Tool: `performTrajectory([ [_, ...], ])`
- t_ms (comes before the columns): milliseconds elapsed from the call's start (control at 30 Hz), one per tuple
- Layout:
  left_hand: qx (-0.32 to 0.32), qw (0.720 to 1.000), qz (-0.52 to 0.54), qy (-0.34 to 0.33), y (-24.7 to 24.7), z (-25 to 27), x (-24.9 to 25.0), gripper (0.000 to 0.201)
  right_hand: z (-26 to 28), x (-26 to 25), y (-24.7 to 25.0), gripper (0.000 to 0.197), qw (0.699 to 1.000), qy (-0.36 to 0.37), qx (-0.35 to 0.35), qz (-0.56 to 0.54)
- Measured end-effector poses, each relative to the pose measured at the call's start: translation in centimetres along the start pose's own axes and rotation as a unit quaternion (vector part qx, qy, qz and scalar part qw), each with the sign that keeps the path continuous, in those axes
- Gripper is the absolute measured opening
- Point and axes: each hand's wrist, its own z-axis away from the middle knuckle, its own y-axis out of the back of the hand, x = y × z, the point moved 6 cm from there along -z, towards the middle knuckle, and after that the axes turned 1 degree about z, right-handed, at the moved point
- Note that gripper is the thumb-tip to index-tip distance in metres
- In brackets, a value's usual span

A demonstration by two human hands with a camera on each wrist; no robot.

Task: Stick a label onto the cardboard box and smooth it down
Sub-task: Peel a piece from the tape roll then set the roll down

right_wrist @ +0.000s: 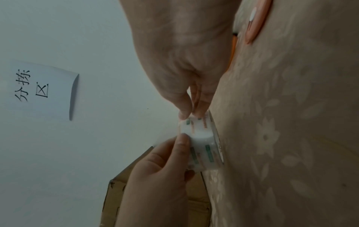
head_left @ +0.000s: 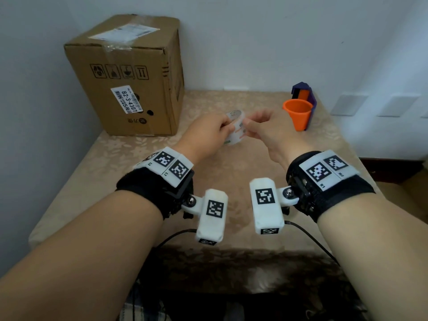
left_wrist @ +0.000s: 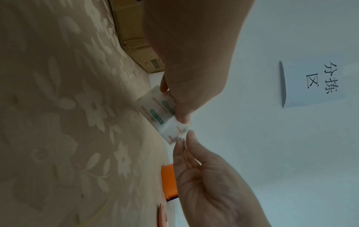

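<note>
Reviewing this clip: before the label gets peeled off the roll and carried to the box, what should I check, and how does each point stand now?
1. Left hand grips the label roll: ok.
2. Right hand pinches the roll's free end: ok, fingertips meet on it in the right wrist view.
3. Label separated from the roll: not ok, it is not yet off.
4. Cardboard box upright on the table: ok.
5. Bare cardboard for the new label: ok, beside the front's printed sticker.
6. Orange cup off the path to the box: ok, it stands to the right.
</note>
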Motion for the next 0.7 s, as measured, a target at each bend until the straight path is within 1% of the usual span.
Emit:
performTrajectory([
  [67,0.003,1.000,0.001,-0.001,0.1,0.1,0.0,0.027,0.1,0.0,0.0,0.017,1.000,0.005,0.002,-0.014],
  [133,0.012,1.000,-0.003,0.002,0.3,0.1,0.0,0.027,0.3,-0.1,-0.2,0.022,1.000,0.002,-0.012,-0.005],
  [233,0.028,1.000,-0.005,0.013,0.7,-0.1,-0.1,0.026,0.5,-0.4,-0.6,0.018,0.998,0.004,-0.037,0.050],
  [300,0.030,0.999,0.006,0.013,0.8,-0.2,0.0,0.026,0.4,-0.4,-0.8,0.012,0.997,0.002,-0.044,0.062],
  [367,0.030,1.000,0.009,0.005,0.8,-0.2,0.2,0.026,0.3,-0.3,-0.9,0.014,0.997,-0.006,-0.040,0.067],
  [433,0.034,0.999,0.001,0.000,0.8,-0.3,0.2,0.027,0.2,0.0,-1.1,0.016,0.998,-0.022,-0.038,0.045],
  [500,0.042,0.999,-0.017,-0.011,0.8,-0.4,0.3,0.027,0.1,0.1,-1.1,0.013,0.999,-0.032,-0.034,0.010],
  [600,0.050,0.997,-0.033,-0.038,0.8,-0.4,0.4,0.029,0.0,-0.3,-0.9,0.008,0.999,-0.020,-0.025,-0.010],
  [700,0.052,0.996,-0.033,-0.066,0.9,-0.2,0.6,0.032,-0.1,-0.2,-0.8,0.020,0.997,-0.029,-0.036,-0.065],
])
